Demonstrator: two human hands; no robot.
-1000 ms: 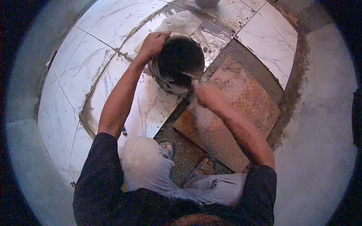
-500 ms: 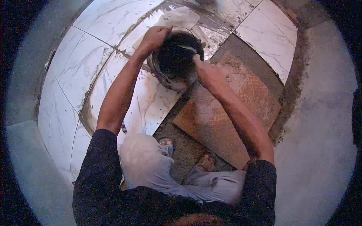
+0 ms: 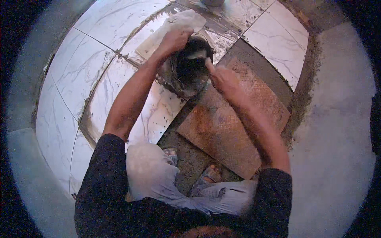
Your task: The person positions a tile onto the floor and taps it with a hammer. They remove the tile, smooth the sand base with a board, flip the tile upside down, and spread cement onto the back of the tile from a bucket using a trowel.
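A black bucket (image 3: 186, 73) smeared with grey stands tilted at the joint between a white marbled tile and a reddish-brown tile. My left hand (image 3: 177, 41) is closed on its far left rim. Fingers curled, my right hand (image 3: 224, 79) is at the bucket's right rim, the index finger or thumb reaching over the mouth. Inside the bucket, by those fingertips, shows a pale blade-like shape (image 3: 197, 54); whether my right hand holds it is hard to make out. The bucket's dark inside hides its contents.
White marbled tiles (image 3: 95, 67) with grey smears cover the left and far floor. The reddish-brown tile (image 3: 226, 131) lies at an angle on rough grey mortar (image 3: 258, 59). A whitish sheet or bag (image 3: 184, 20) lies beyond the bucket. At the top edge stands a grey container (image 3: 212, 2).
My left hand has shifted right along the rim and the bucket has tilted. The pale shape inside looks broader. My right hand stays near the right rim.
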